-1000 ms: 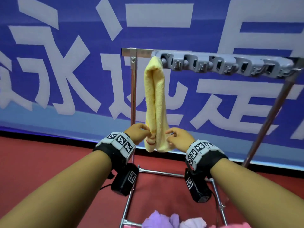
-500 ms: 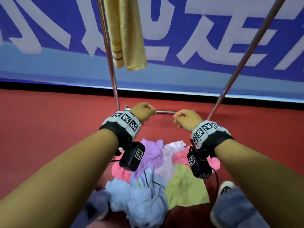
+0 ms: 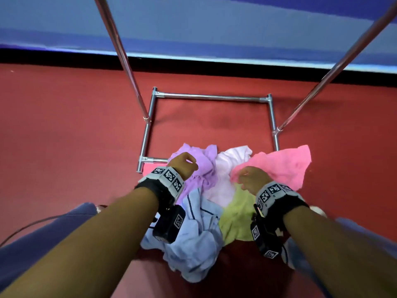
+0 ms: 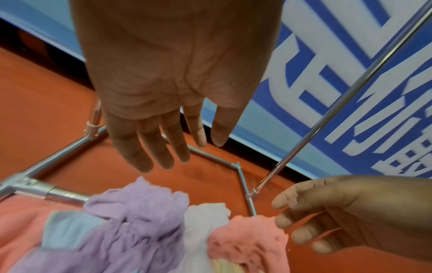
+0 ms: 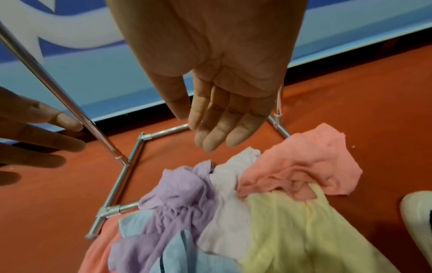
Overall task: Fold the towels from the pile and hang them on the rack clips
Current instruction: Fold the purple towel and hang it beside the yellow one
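Note:
A pile of crumpled towels lies on the red floor at the rack's foot: purple (image 3: 202, 166), white (image 3: 227, 168), pink (image 3: 283, 166), yellow-green (image 3: 238, 218) and light blue (image 3: 199, 239). My left hand (image 3: 184, 162) hovers over the purple towel (image 4: 140, 208), fingers relaxed and holding nothing (image 4: 177, 151). Above the near edge of the pink towel (image 5: 301, 162), my right hand (image 3: 249, 179) is also open and holds nothing (image 5: 210, 129). The rack's clips are out of view.
The rack's chrome base frame (image 3: 212, 96) lies on the floor beyond the pile, which covers its near bar. Two poles (image 3: 122, 59) (image 3: 322, 82) rise from its sides. A white shoe (image 5: 418, 218) stands right of the pile. A blue banner wall (image 3: 214, 29) is behind.
Both hands have let go of the hung yellow towel and dropped to the pile. The head view has tilted down from the rack clips to the floor.

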Available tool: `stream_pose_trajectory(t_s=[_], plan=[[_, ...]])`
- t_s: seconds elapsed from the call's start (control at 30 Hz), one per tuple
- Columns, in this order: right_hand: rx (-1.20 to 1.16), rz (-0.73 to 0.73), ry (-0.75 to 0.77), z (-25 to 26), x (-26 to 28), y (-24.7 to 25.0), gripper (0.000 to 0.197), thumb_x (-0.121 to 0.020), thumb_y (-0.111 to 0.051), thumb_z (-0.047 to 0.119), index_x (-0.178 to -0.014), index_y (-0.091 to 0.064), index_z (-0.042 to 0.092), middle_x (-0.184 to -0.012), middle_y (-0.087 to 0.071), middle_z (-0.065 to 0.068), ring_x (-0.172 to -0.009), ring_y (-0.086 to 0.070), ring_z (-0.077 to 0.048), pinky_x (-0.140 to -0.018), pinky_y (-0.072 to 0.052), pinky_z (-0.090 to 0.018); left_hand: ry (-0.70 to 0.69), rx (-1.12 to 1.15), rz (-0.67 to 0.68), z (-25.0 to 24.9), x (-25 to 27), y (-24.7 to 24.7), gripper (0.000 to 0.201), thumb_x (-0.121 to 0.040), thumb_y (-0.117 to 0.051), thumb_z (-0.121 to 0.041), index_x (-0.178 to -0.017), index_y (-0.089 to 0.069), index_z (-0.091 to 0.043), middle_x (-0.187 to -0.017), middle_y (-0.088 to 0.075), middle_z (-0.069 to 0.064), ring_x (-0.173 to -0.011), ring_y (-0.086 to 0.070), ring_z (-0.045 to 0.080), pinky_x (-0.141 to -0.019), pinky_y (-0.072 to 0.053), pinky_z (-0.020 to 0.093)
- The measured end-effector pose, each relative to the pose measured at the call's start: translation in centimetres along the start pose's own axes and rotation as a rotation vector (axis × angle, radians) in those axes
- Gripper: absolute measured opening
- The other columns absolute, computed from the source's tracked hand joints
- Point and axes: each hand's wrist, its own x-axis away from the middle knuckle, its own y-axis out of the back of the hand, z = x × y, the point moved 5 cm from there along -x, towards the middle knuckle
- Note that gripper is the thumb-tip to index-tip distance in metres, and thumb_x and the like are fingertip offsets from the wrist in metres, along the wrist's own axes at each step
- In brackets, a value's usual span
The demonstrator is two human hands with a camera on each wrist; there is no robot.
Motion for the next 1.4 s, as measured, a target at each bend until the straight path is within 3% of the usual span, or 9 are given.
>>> stream_pose_trajectory(t_s=[0.07, 0.2, 0.53, 0.7, 0.8, 0.93, 1.1, 1.3, 1.4], plan=[[0.025, 0.030, -0.038, -0.9, -1.9, -2.2, 0.017, -0.087, -0.055, 0.013, -0.076, -0.056, 0.026, -0.091, -0.062, -0.002, -0.089, -0.062, -0.026, -0.086, -0.051, -0.035, 0.041, -0.040, 0.033, 2.2, -2.1, -0.6, 0.011, -0.085, -0.061, -0.013, -0.083, -0.055, -0.022, -0.090, -0.061, 0.005, -0.060, -0.049, 0.015, -0.048, -0.037, 0.016], [0.018, 0.086, -0.089, -2.1, -5.9, -6.3, 0.013, -0.082, -0.057, 0.013, -0.091, -0.061, 0.022, -0.099, -0.066, -0.006, -0.097, -0.064, -0.035, -0.090, -0.051, -0.042, 0.118, -0.111, 0.085, 6.3, -6.6, -2.3, 0.020, -0.087, -0.058, -0.016, -0.107, -0.057, -0.013, -0.098, -0.061, 0.005, -0.081, -0.055, 0.020, -0.067, -0.043, 0.026], [0.036, 0.092, -0.045, -1.1, -15.4, -12.1, 0.041, -0.083, -0.054, 0.025, -0.124, -0.048, 0.024, -0.113, -0.060, -0.007, -0.107, -0.058, -0.026, -0.096, -0.044, -0.035, 0.131, -0.272, 0.100, 10.7, -16.3, -5.3, 0.056, -0.093, -0.049, -0.015, -0.145, -0.029, -0.016, -0.138, -0.046, 0.016, -0.121, -0.050, 0.031, -0.096, -0.041, 0.033], [-0.020, 0.116, -0.042, -1.5, -18.4, -14.0, 0.064, -0.090, -0.052, 0.014, -0.147, -0.025, 0.022, -0.132, -0.052, -0.006, -0.101, -0.061, -0.029, -0.081, -0.047, -0.028, 0.133, -0.146, 0.187, 10.6, -19.2, -8.3, 0.067, -0.090, -0.054, -0.009, -0.149, -0.022, -0.018, -0.140, -0.046, 0.015, -0.123, -0.051, 0.032, -0.102, -0.042, 0.037], [-0.150, 0.111, -0.007, -1.2, -19.0, -15.1, 0.045, -0.089, -0.056, 0.010, -0.133, -0.045, 0.013, -0.124, -0.055, 0.001, -0.101, -0.058, -0.024, -0.086, -0.047, -0.031, 0.146, -0.095, 0.199, 10.7, -19.5, -9.9, 0.071, -0.087, -0.060, -0.007, -0.148, -0.024, -0.017, -0.141, -0.046, 0.012, -0.125, -0.051, 0.028, -0.103, -0.042, 0.033], [-0.092, 0.115, 0.031, 0.1, -17.8, -14.7, 0.015, -0.092, -0.050, 0.013, -0.078, -0.054, 0.007, -0.075, -0.049, -0.013, -0.071, -0.047, -0.023, -0.063, -0.035, -0.030, 0.087, -0.296, 0.231, 10.1, -18.5, -9.5, 0.049, -0.094, -0.051, -0.013, -0.141, -0.039, -0.012, -0.139, -0.049, 0.010, -0.124, -0.049, 0.025, -0.095, -0.036, 0.021], [-0.076, 0.136, 0.136, 3.0, -13.4, -9.7, 0.028, -0.098, -0.042, 0.022, -0.111, -0.060, 0.004, -0.096, -0.058, -0.014, -0.088, -0.053, -0.026, -0.073, -0.042, -0.025, 0.042, -0.353, 0.099, 7.3, -14.5, -4.6, 0.038, -0.092, -0.055, -0.033, -0.124, -0.054, -0.013, -0.128, -0.055, 0.013, -0.115, -0.054, 0.029, -0.093, -0.042, 0.031], [-0.274, 0.237, 0.411, 9.8, -3.8, -2.1, 0.018, -0.085, -0.065, 0.003, -0.095, -0.065, 0.019, -0.086, -0.071, 0.021, -0.090, -0.064, 0.004, -0.081, -0.046, -0.011, -0.169, -0.164, 0.001, -1.6, -5.8, 2.0, 0.017, -0.093, -0.056, -0.026, -0.088, -0.055, -0.009, -0.093, -0.061, 0.016, -0.093, -0.057, 0.028, -0.075, -0.036, 0.030], [0.036, -0.011, 0.462, 12.2, 0.7, 2.3, 0.030, -0.079, -0.072, 0.009, -0.108, -0.065, 0.008, -0.097, -0.065, 0.000, -0.095, -0.060, -0.017, -0.085, -0.045, -0.028, -0.291, -0.021, -0.085, -5.5, -0.5, 5.4, 0.033, -0.089, -0.062, -0.023, -0.068, -0.037, -0.019, -0.067, -0.044, 0.000, -0.076, -0.043, 0.018, -0.064, -0.030, 0.029]])
